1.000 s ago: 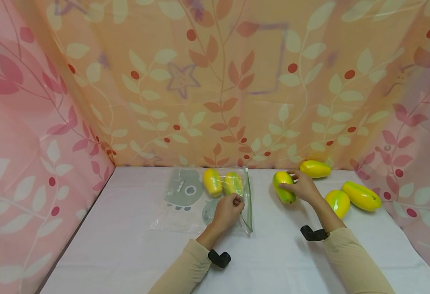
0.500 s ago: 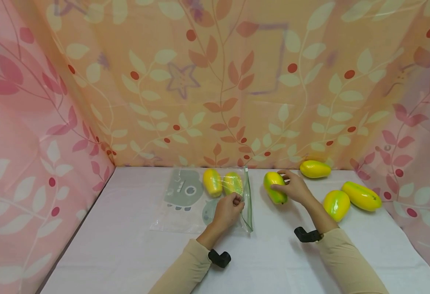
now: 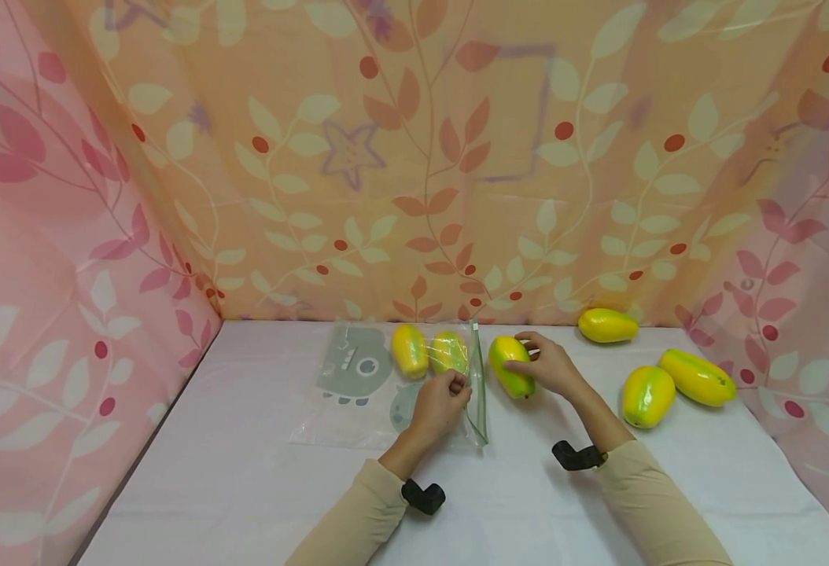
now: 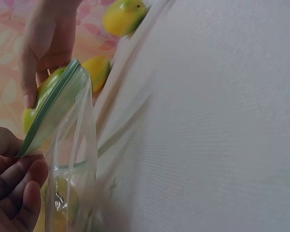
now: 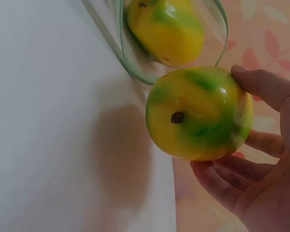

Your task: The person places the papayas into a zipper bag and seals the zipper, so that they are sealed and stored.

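Observation:
My left hand [image 3: 437, 410] pinches the green zip edge of a clear zip bag [image 3: 308, 424] with grey cartoon prints. The left wrist view shows this zip edge [image 4: 50, 104] raised, the mouth parted. Inside the bag lie two yellow-green papayas, one on the left [image 3: 410, 351] and one near the mouth [image 3: 448, 351]. Just right of the mouth, my right hand [image 3: 550, 368] grips a third papaya [image 3: 510, 368] between thumb and fingers. In the right wrist view this papaya [image 5: 198, 113] is held above the table, its shadow below and its dark stem end showing.
Farther right on the white-covered table [image 3: 528, 503] lie three more papayas: one by the back edge [image 3: 608, 325], one nearer [image 3: 649, 397], and one beside it [image 3: 698, 378]. Patterned curtains [image 3: 414, 157] enclose the back and sides.
My right hand has carried its papaya leftward, away from the other loose ones and close to the bag's mouth. My left hand and the bag have stayed put.

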`<move>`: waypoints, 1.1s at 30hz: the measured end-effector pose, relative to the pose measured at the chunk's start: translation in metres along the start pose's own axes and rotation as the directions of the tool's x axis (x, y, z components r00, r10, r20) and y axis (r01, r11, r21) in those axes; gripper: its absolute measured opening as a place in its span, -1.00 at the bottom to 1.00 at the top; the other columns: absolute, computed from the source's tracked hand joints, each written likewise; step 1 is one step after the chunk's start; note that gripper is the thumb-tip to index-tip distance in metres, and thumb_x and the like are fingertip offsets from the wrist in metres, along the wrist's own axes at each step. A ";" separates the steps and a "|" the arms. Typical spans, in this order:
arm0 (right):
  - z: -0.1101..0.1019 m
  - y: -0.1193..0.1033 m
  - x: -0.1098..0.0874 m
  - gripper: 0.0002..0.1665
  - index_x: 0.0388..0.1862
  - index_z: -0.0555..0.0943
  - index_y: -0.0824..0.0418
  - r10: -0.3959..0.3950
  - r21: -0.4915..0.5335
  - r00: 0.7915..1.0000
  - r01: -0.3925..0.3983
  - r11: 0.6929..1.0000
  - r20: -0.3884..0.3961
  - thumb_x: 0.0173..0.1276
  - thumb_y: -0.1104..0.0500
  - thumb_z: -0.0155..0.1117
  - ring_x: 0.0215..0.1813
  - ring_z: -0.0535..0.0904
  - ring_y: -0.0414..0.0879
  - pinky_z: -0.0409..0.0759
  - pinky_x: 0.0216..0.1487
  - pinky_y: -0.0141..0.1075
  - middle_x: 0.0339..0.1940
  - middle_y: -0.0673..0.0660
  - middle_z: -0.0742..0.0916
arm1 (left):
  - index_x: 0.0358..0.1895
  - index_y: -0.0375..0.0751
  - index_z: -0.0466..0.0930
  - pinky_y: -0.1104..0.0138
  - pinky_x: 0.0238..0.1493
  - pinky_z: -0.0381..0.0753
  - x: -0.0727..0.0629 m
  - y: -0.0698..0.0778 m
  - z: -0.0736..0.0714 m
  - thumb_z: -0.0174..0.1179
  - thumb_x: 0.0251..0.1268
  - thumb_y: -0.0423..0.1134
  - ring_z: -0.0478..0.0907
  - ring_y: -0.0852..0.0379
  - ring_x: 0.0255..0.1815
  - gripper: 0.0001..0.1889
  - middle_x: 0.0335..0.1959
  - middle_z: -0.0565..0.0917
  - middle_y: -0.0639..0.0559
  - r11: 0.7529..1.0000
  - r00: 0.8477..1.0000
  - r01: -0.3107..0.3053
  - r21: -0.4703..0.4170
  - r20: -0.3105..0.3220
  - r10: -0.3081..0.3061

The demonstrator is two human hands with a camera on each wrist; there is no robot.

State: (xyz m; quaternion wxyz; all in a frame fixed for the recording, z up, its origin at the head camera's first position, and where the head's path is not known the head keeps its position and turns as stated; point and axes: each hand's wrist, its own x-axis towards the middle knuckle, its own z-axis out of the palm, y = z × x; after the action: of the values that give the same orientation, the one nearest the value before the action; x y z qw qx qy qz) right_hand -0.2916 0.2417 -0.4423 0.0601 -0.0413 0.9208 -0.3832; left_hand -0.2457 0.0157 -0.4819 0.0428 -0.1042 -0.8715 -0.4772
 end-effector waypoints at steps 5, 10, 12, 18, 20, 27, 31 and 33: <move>0.009 -0.002 0.002 -0.15 0.34 0.38 0.21 -0.018 0.012 1.000 0.018 1.000 0.005 0.20 -0.17 0.41 0.15 0.52 0.22 0.60 0.10 0.02 0.22 0.34 0.56 | -0.24 -0.21 0.63 0.51 -0.35 0.52 0.001 0.000 0.000 0.28 0.26 -0.27 0.48 0.29 -0.43 -0.90 -0.40 0.67 0.04 1.000 1.000 0.005 -0.001 0.009 -0.005; 0.018 -0.005 0.003 -0.15 0.34 0.39 0.23 -0.048 0.024 0.999 0.047 0.999 0.010 0.19 -0.15 0.42 0.11 0.55 0.20 0.61 0.08 0.02 0.21 0.34 0.58 | -0.23 -0.20 0.64 0.52 -0.33 0.53 0.001 0.001 0.001 0.27 0.26 -0.26 0.49 0.30 -0.41 -0.90 -0.39 0.67 0.06 1.000 1.000 0.020 0.002 0.020 -0.020; 0.021 -0.007 0.004 -0.16 0.34 0.39 0.23 -0.062 0.033 0.998 0.062 0.998 0.006 0.19 -0.15 0.42 0.09 0.57 0.19 0.61 0.07 0.01 0.21 0.34 0.58 | -0.23 -0.20 0.64 0.52 -0.33 0.53 0.001 0.001 0.001 0.27 0.26 -0.25 0.50 0.30 -0.41 -0.90 -0.39 0.67 0.06 1.000 1.000 0.015 0.005 0.019 -0.016; 0.030 -0.010 0.007 -0.16 0.34 0.40 0.19 -0.074 0.056 0.997 0.074 0.996 -0.001 0.18 -0.16 0.43 0.10 0.59 0.20 0.62 0.07 0.01 0.26 0.35 0.56 | -0.23 -0.21 0.63 0.52 -0.34 0.54 0.002 0.000 0.002 0.27 0.27 -0.25 0.50 0.31 -0.41 -0.89 -0.39 0.68 0.06 1.000 1.000 0.005 0.003 0.018 -0.005; 0.032 -0.010 0.008 -0.15 0.35 0.40 0.18 -0.071 0.060 0.997 0.071 0.996 -0.005 0.17 -0.17 0.43 0.11 0.58 0.20 0.62 0.07 0.01 0.27 0.36 0.55 | -0.22 -0.21 0.63 0.52 -0.34 0.54 0.002 0.001 0.001 0.27 0.27 -0.26 0.51 0.31 -0.41 -0.89 -0.38 0.68 0.06 1.000 1.000 0.006 0.001 0.020 -0.006; 0.036 -0.009 0.011 -0.16 0.34 0.40 0.17 -0.072 0.069 0.997 0.073 0.995 -0.008 0.17 -0.16 0.44 0.10 0.59 0.18 0.62 0.07 0.00 0.27 0.35 0.55 | -0.23 -0.20 0.63 0.50 -0.33 0.54 0.001 0.001 0.000 0.27 0.27 -0.25 0.51 0.30 -0.39 -0.89 -0.38 0.67 0.06 1.000 1.000 0.003 0.010 0.019 -0.003; 0.038 -0.009 0.011 -0.16 0.34 0.41 0.16 -0.074 0.072 0.997 0.074 0.995 -0.005 0.16 -0.15 0.44 0.10 0.59 0.17 0.62 0.07 -0.01 0.28 0.33 0.55 | -0.22 -0.19 0.62 0.49 -0.31 0.55 0.001 0.001 0.000 0.26 0.28 -0.24 0.51 0.29 -0.38 -0.89 -0.37 0.67 0.07 1.000 1.000 0.013 0.008 0.023 -0.014; 0.039 -0.010 0.012 -0.16 0.34 0.41 0.16 -0.078 0.072 0.997 0.078 0.994 -0.005 0.16 -0.16 0.44 0.09 0.59 0.17 0.62 0.07 -0.02 0.27 0.33 0.56 | -0.22 -0.18 0.62 0.50 -0.30 0.54 0.001 0.001 0.000 0.25 0.29 -0.24 0.50 0.29 -0.37 -0.90 -0.37 0.66 0.08 1.000 0.999 0.023 0.006 0.028 -0.023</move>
State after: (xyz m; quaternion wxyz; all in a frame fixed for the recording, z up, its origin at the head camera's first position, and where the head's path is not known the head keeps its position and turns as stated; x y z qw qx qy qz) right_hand -0.2972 0.2062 -0.4636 0.0457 -0.0746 0.9040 -0.4185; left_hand -0.2468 0.0164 -0.4802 0.0255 -0.1004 -0.8746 -0.4736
